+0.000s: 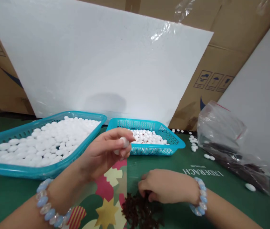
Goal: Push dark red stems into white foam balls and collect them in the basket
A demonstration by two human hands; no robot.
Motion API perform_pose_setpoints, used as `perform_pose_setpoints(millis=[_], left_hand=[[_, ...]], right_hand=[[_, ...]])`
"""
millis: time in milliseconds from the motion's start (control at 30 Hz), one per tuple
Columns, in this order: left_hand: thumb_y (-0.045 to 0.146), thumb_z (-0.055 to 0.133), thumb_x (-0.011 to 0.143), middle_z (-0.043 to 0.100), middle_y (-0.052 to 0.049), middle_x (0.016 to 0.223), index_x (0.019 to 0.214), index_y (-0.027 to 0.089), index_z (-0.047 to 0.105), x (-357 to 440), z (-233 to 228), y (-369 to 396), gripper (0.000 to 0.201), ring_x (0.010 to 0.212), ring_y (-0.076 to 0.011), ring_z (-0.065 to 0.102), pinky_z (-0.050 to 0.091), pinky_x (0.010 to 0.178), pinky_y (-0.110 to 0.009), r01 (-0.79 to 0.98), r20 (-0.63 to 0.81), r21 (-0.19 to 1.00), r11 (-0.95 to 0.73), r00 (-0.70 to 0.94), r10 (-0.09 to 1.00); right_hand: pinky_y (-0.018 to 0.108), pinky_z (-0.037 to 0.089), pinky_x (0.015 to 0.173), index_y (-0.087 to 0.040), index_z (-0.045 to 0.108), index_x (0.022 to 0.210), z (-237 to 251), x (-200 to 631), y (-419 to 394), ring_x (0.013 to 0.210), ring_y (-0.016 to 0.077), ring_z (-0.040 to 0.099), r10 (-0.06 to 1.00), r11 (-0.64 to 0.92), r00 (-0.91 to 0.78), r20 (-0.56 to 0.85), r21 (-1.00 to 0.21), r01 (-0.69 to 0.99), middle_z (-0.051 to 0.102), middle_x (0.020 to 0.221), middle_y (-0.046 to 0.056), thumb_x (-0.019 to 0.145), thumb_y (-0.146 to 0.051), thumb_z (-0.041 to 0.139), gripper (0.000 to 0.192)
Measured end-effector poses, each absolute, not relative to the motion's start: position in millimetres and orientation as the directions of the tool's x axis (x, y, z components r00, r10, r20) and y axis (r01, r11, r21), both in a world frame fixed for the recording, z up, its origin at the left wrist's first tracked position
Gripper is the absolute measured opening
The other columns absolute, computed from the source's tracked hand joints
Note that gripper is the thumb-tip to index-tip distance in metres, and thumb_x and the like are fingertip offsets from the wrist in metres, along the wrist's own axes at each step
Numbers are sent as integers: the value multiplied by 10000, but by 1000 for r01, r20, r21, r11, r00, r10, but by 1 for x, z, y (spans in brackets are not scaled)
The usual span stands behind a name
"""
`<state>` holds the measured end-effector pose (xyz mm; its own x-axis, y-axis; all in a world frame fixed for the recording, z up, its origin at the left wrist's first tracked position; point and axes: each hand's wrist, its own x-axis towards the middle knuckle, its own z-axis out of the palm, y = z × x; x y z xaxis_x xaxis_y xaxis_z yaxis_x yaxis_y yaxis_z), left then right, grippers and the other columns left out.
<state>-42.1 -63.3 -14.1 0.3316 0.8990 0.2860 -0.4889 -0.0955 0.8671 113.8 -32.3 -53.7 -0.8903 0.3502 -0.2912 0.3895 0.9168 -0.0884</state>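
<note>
My left hand [108, 146] is raised in front of the baskets, its thumb and fingers closed on a small white oval piece [124, 142]. Another white bit shows under the thumb, partly hidden by the fingers. Lower and to the right, my right hand [165, 187] is curled down at the upper edge of a pile of small dark brown pieces [136, 211]. Its thumb and forefinger pinch around something dark brown there; the fingertips are partly hidden. The pile lies loose on the printed table surface.
A large blue-green basket [44, 173] of white ovals stands at left, a smaller one [146, 150] behind my hands. At right lies a clear plastic bag [223, 130] with dark brown contents. Loose white ovals [193, 140] lie near it. A white board [116, 63] leans against cardboard behind.
</note>
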Motion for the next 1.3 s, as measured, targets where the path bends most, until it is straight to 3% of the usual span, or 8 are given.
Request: perform_pose_setpoints(millis=[133, 267, 433, 600, 733, 833, 1067, 1300], left_hand=[[221, 561, 574, 537, 28, 517, 725, 216, 582, -40, -12, -65, 152, 355, -8, 387, 292, 347, -115, -522, 320, 846, -112, 328, 889], [239, 574, 565, 569, 36, 477, 581, 213, 585, -39, -12, -63, 32, 304, 8, 367, 259, 312, -95, -523, 303, 844, -119, 282, 910], [302, 629, 472, 594, 32, 494, 543, 185, 579, -40, -14, -64, 146, 282, 19, 354, 238, 311, -98, -537, 326, 830, -151, 247, 913], [369, 634, 403, 581, 41, 445, 514, 168, 541, -39, -15, -65, 248, 252, 13, 319, 195, 297, -122, -557, 352, 814, -166, 245, 903], [416, 623, 366, 549, 61, 403, 504, 158, 480, -36, -17, -66, 325, 255, 11, 304, 180, 286, -115, -585, 365, 796, -155, 261, 894], [424, 594, 424, 525, 73, 383, 550, 179, 464, -32, -19, -67, 305, 260, 6, 304, 194, 292, -108, -598, 352, 790, -133, 265, 898], [384, 597, 474, 559, 53, 426, 573, 189, 553, -29, -19, -66, 223, 261, 12, 326, 231, 297, -102, -581, 308, 802, -136, 207, 929], [288, 521, 578, 579, 11, 477, 648, 156, 591, -25, -18, -68, 165, 282, 3, 330, 218, 321, -132, -525, 199, 850, -43, 244, 949]], right_hand=[[181, 326, 491, -158, 575, 755, -50, 115, -34, 608, 107, 495, 376, 911, -895, -239, -83, 405, 553, 693, 21, 674, -200, 511, 112], [193, 353, 547, -156, 587, 724, -41, 118, -36, 655, 112, 488, 444, 883, -887, -125, -109, 457, 531, 754, 30, 679, -206, 504, 106], [194, 358, 541, -139, 569, 660, -35, 125, -36, 643, 106, 485, 513, 842, -857, -33, -172, 511, 523, 747, 23, 623, -175, 561, 53], [158, 305, 441, -126, 518, 563, -33, 126, -39, 533, 68, 453, 563, 801, -826, 1, -245, 546, 513, 591, -9, 604, -120, 557, 58], [144, 296, 408, -136, 534, 621, -30, 126, -44, 471, 53, 443, 583, 758, -812, -22, -343, 554, 512, 538, -23, 622, -126, 532, 11], [156, 336, 447, -152, 555, 695, -28, 127, -47, 516, 66, 477, 535, 789, -845, 3, -360, 498, 539, 591, -14, 627, -143, 540, 70], [151, 395, 512, -138, 565, 592, -21, 129, -51, 581, 67, 500, 475, 853, -836, 274, -377, 361, 550, 604, 0, 648, -52, 502, 120], [138, 414, 471, -187, 571, 648, -12, 138, -60, 557, 53, 503, 480, 850, -672, 564, -488, 197, 546, 648, -14, 665, -63, 480, 155]])
